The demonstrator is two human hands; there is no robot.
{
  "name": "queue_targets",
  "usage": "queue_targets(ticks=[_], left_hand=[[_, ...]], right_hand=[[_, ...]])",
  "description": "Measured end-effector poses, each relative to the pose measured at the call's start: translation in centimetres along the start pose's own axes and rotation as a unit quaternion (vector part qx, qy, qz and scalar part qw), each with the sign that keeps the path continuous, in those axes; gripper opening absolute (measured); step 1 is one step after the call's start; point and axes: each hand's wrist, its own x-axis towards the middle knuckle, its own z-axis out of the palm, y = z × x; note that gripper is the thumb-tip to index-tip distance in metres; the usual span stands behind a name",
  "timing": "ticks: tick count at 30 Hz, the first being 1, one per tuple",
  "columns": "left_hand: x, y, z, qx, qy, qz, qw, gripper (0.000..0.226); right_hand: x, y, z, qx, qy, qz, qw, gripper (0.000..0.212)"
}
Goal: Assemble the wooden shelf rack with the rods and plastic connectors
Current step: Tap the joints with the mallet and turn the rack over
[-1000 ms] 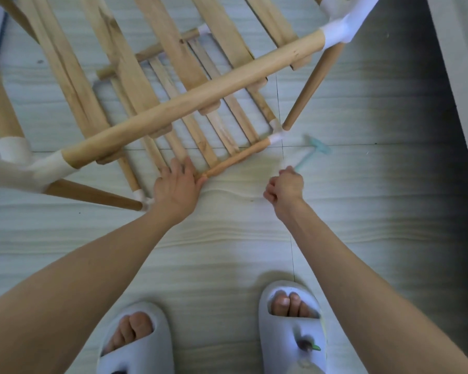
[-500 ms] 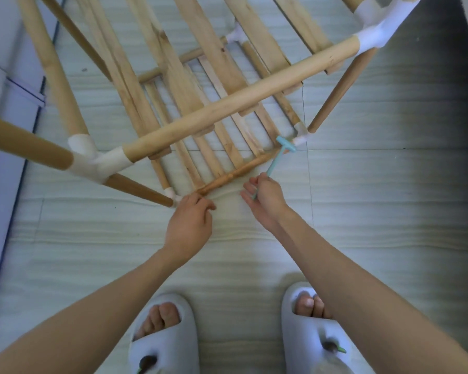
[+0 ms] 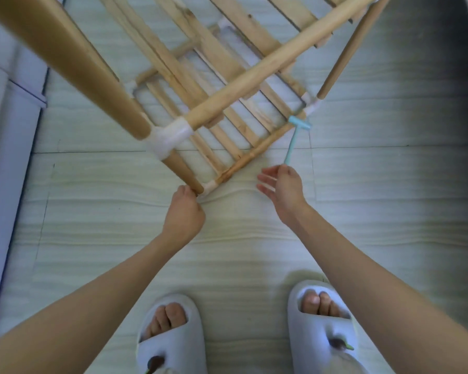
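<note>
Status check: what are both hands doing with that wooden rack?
Left hand grips the rod at the floor connector. Right hand pinches the blue hammer, head at the lower rail. Nothing blocking.

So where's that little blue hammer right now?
The hammer is in the right hand, held by the bottom of its handle. Its head is up against the rack's low front rod, close to the white corner connector.
</note>
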Motion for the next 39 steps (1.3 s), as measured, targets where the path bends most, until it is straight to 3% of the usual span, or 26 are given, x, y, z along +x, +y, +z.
queue_targets(ticks=[6,9,12,16,17,20,21,24,26,28,29,32,33,34,36,37,39], left_hand=[[2.1,6.6,2.4,0.018,-0.143,0.121,0.982,0.055],[4.0,7.6,2.5,0.13,-0.135,0.185,0.965,0.065],[5.8,6.8,1.8,0.264,-0.143,0.168,0.939,0.069],[6.2,4.9,1.1,0.325,-0.162,0.148,0.92,0.074],[6.0,4.7,1.1,0.332,-0.161,0.153,0.917,0.076],[6.1,4.8,1.3,0.34,-0.158,0.152,0.915,0.078],[6.3,4.8,1.1,0.345,-0.164,0.147,0.912,0.077],[6.6,4.9,0.8,0.352,-0.18,0.141,0.908,0.077],[6.4,4.9,1.0,0.351,-0.179,0.142,0.908,0.077],[6.4,4.9,1.1,0.349,-0.176,0.145,0.909,0.077],[6.5,4.9,1.0,0.349,-0.178,0.144,0.909,0.077],[6.8,4.8,0.7,0.348,-0.186,0.137,0.909,0.077],[6.7,4.9,0.7,0.347,-0.189,0.138,0.908,0.077],[6.7,4.9,0.9,0.346,-0.186,0.14,0.909,0.077],[6.6,4.7,1.1,0.349,-0.176,0.146,0.909,0.078],[6.7,4.7,1.0,0.349,-0.173,0.146,0.909,0.078],[6.8,4.6,0.7,0.345,-0.174,0.146,0.911,0.077]], right_hand=[[-1.6,2.5,-7.4,-0.099,0.111,-0.02,0.989,0.025],[-2.1,3.3,-9.7,-0.144,0.12,-0.02,0.982,0.026],[-2.7,3.2,-11.1,-0.131,0.122,-0.031,0.983,0.027],[-1.3,2.8,-12.0,-0.088,0.274,-0.045,0.957,0.018],[-1.5,3.5,-11.2,-0.103,0.255,-0.017,0.961,0.016],[-3.5,6.8,-7.0,-0.224,0.059,0.034,0.972,0.02],[-3.6,6.9,-6.5,-0.227,0.069,0.033,0.971,0.02],[-1.8,4.7,-8.0,-0.113,0.259,0.006,0.959,0.011],[-2.0,4.4,-7.8,-0.109,0.22,0.014,0.969,0.009],[-3.8,6.0,-6.2,-0.173,0.043,0.035,0.983,0.019],[-4.5,6.2,-5.7,-0.172,0.015,0.038,0.984,0.021],[-3.1,4.4,-6.5,-0.054,0.175,0.037,0.982,0.018],[-3.1,4.2,-6.6,-0.022,0.194,0.054,0.979,0.017],[-3.5,4.1,-6.3,-0.017,0.165,0.077,0.983,0.018],[-4.8,5.9,-4.9,-0.051,0.019,0.099,0.994,0.023],[-5.3,6.1,-4.4,-0.051,0.004,0.094,0.994,0.023],[-4.5,4.8,-4.7,-0.019,0.099,0.091,0.991,0.022]])
